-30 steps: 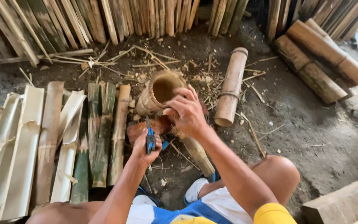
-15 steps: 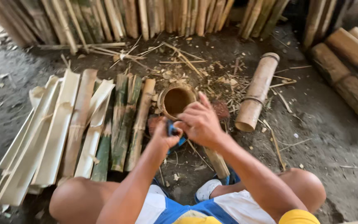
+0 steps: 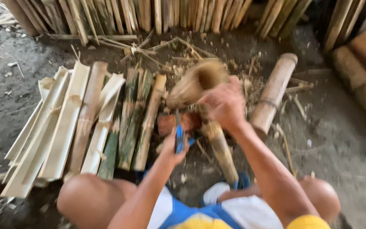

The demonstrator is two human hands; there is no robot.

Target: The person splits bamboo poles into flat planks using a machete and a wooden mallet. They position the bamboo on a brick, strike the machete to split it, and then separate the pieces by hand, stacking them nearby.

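My right hand (image 3: pixel 224 104) grips a hollow bamboo section (image 3: pixel 195 84), tilted with its open end facing up and away; it is blurred. My left hand (image 3: pixel 173 146) is closed on a blue-handled tool (image 3: pixel 178 135), its dark blade pointing up towards the bamboo. Under the bamboo lies a reddish wooden block (image 3: pixel 178 122) on the dirt. A bamboo piece (image 3: pixel 223 149) runs from the block towards my knees.
Several split bamboo slats (image 3: pixel 85 123) lie side by side on the ground at the left. A whole bamboo section (image 3: pixel 274 91) lies to the right, thicker logs (image 3: pixel 361 76) beyond it. Bamboo poles (image 3: pixel 149 15) line the back. Chips litter the dirt.
My right hand has tipped the hollow bamboo over to the left. My left hand with the blue tool has dropped slightly below it. The view has shifted.
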